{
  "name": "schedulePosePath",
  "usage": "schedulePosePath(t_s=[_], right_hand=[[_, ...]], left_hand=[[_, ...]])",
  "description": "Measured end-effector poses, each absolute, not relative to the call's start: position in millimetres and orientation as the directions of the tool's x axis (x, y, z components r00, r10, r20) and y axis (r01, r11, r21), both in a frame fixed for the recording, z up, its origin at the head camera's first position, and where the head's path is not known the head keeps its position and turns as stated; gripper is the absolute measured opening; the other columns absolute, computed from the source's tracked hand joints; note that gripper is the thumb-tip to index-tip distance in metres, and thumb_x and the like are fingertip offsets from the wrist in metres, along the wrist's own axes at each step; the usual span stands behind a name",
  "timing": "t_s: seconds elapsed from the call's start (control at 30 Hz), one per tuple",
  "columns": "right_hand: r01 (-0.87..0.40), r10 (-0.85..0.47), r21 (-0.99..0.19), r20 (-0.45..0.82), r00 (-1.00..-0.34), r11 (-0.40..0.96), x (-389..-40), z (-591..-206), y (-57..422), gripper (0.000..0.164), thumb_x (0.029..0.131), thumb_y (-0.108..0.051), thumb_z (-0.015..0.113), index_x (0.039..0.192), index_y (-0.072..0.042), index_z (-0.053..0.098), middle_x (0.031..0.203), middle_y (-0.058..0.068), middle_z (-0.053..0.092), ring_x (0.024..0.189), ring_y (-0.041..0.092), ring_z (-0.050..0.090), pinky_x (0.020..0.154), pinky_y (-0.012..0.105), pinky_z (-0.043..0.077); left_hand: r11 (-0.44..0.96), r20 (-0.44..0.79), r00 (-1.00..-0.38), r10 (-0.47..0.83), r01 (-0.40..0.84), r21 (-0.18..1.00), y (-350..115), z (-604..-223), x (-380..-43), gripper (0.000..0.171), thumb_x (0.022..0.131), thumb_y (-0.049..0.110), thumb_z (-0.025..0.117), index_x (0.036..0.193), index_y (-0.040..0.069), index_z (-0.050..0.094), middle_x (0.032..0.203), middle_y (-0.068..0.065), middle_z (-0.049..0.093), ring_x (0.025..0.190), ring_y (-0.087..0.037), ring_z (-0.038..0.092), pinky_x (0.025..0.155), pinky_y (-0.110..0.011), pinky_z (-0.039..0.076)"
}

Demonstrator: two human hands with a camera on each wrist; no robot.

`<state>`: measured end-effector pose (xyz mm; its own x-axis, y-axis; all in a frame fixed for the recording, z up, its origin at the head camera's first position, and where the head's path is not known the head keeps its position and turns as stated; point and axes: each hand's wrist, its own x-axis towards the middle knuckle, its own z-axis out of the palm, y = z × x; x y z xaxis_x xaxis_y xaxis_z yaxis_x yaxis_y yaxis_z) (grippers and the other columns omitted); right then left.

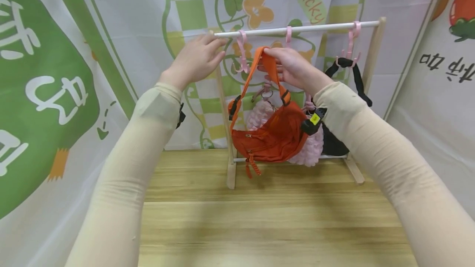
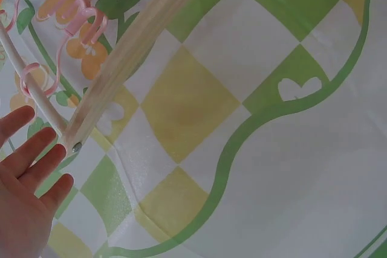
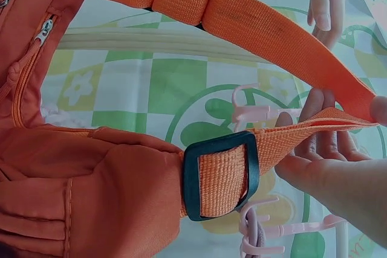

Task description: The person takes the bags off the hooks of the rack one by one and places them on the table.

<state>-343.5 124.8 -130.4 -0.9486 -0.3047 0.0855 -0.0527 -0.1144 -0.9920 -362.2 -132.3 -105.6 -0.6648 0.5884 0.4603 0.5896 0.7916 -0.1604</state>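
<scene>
An orange waist bag [image 1: 276, 137] hangs by its strap [image 3: 272, 37] in front of the rack, its zips facing forward. My right hand [image 1: 293, 67] pinches the top of the strap between thumb and fingers, as the right wrist view also shows. Beside the strap, a pink hook [image 1: 243, 55] hangs from the rack's white rail [image 1: 315, 28]. At the rail's left end is my left hand [image 1: 196, 59], its fingers extended and nothing in its grasp. The left wrist view has these fingers by the top of the wooden post [image 2: 121, 58]; whether they touch it, I cannot tell.
Behind the orange bag hang fluffy pink bags [image 1: 313, 147], partly hidden. A black bag [image 1: 334, 141] hangs at the right from another pink hook [image 1: 350, 55]. The rack stands on a wood-grain surface [image 1: 267, 226], with a printed curtain [image 1: 122, 7] behind it.
</scene>
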Motion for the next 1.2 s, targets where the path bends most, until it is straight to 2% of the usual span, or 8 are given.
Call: schedulePosePath(t_s=[0.1, 0.23, 0.5, 0.73, 1.0, 1.2], right_hand=[[-0.053, -0.307, -0.992, 0.085, -0.948, -0.112, -342.5, -132.0, 126.3, 0.024, 0.098, -0.027, 0.051, 0.115, -0.010, 0.057, 0.108, 0.006, 0.061, 0.108, 0.022, 0.059, 0.083, 0.035, 0.051], [-0.054, -0.315, -0.992, 0.086, -0.945, -0.110, -341.1, -133.8, 127.7, 0.024, 0.098, -0.027, 0.051, 0.115, -0.011, 0.057, 0.107, 0.004, 0.063, 0.114, 0.023, 0.056, 0.091, 0.037, 0.047], [-0.079, -0.322, -0.992, 0.108, -0.941, -0.102, -338.8, -136.0, 129.4, 0.023, 0.098, -0.026, 0.051, 0.114, -0.010, 0.056, 0.092, 0.000, 0.070, 0.092, 0.017, 0.064, 0.076, 0.031, 0.051], [-0.072, -0.324, -0.992, 0.102, -0.940, -0.102, -336.5, -139.6, 127.5, 0.023, 0.098, -0.025, 0.051, 0.115, -0.009, 0.056, 0.095, 0.001, 0.068, 0.092, 0.017, 0.065, 0.082, 0.033, 0.050], [-0.072, -0.331, -0.992, 0.104, -0.938, -0.105, -330.9, -142.4, 126.4, 0.024, 0.098, -0.025, 0.051, 0.117, -0.009, 0.055, 0.100, 0.003, 0.065, 0.092, 0.017, 0.065, 0.074, 0.029, 0.053], [-0.073, -0.342, -0.991, 0.109, -0.933, -0.116, -326.8, -143.4, 125.7, 0.025, 0.098, -0.025, 0.051, 0.118, -0.009, 0.054, 0.099, 0.003, 0.066, 0.093, 0.019, 0.064, 0.077, 0.031, 0.053]], left_hand=[[0.791, 0.470, -0.662, 0.584, 0.593, -0.149, -134.5, -109.9, -362.2, 0.050, 0.103, 0.039, 0.031, 0.142, 0.010, 0.041, 0.147, -0.011, 0.040, 0.138, -0.031, 0.032, 0.116, -0.046, 0.022], [0.793, 0.472, -0.667, 0.576, 0.596, -0.127, -136.6, -115.0, -360.2, 0.051, 0.103, 0.041, 0.030, 0.142, 0.010, 0.040, 0.150, -0.011, 0.036, 0.141, -0.031, 0.029, 0.117, -0.046, 0.020], [0.794, 0.486, -0.669, 0.563, 0.601, -0.093, -138.0, -126.3, -352.5, 0.049, 0.103, 0.039, 0.032, 0.142, 0.012, 0.042, 0.147, -0.012, 0.041, 0.137, -0.032, 0.034, 0.115, -0.046, 0.024], [0.787, 0.489, -0.665, 0.565, 0.611, -0.078, -137.7, -138.7, -347.4, 0.049, 0.102, 0.041, 0.032, 0.141, 0.014, 0.043, 0.147, -0.011, 0.042, 0.137, -0.031, 0.035, 0.115, -0.046, 0.025], [0.775, 0.513, -0.649, 0.561, 0.629, -0.052, -138.7, -150.8, -342.6, 0.047, 0.102, 0.039, 0.034, 0.141, 0.014, 0.043, 0.146, -0.012, 0.043, 0.137, -0.030, 0.035, 0.116, -0.045, 0.024], [0.763, 0.537, -0.634, 0.557, 0.646, -0.029, -137.6, -159.5, -336.3, 0.048, 0.102, 0.041, 0.034, 0.142, 0.015, 0.042, 0.144, -0.012, 0.045, 0.135, -0.030, 0.037, 0.114, -0.046, 0.027]])
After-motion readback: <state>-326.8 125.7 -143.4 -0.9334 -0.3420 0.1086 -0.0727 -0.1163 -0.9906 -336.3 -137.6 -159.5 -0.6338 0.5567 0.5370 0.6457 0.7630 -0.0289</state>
